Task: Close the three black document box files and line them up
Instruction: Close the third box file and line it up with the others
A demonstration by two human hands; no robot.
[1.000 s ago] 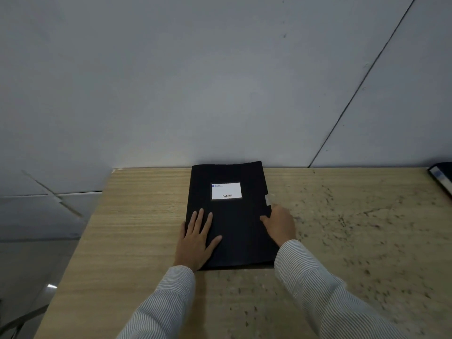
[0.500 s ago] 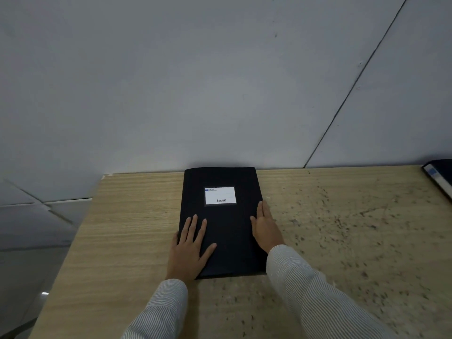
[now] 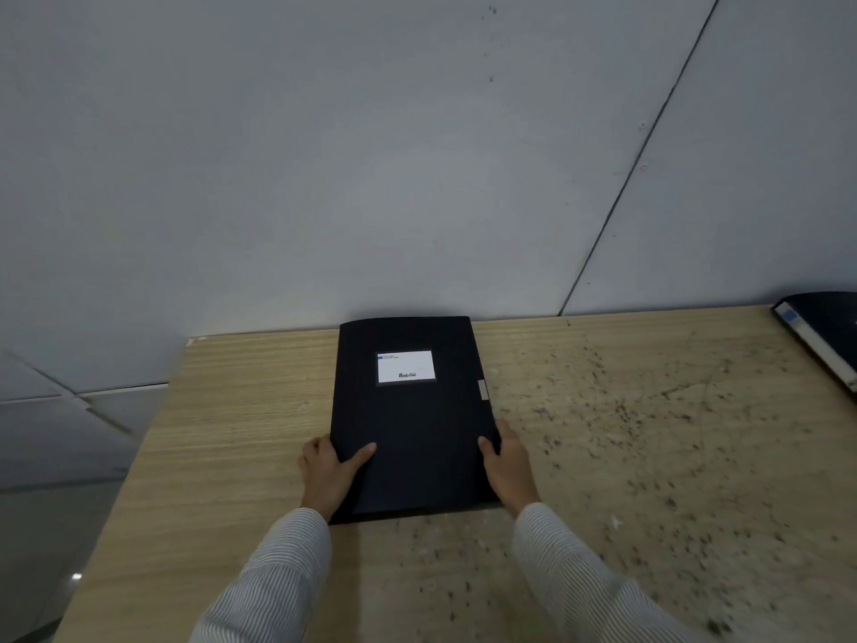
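A closed black box file (image 3: 408, 420) with a white label lies flat on the wooden table (image 3: 241, 433), its far end against the wall. My left hand (image 3: 331, 473) grips its left edge near the front, thumb on the cover. My right hand (image 3: 508, 466) grips the right edge the same way. A small grey tab sticks out on the file's right edge. A second black file (image 3: 821, 336) with a white and blue spine lies at the far right, cut off by the frame. No third file is in view.
The table's right half is speckled with dark marks. A grey wall (image 3: 417, 155) stands directly behind the table. The table's left edge drops to a tiled floor (image 3: 55, 457).
Both hands shifted from lying flat on the cover to gripping the file's left and right edges near the front. The file lies in about the same spot.
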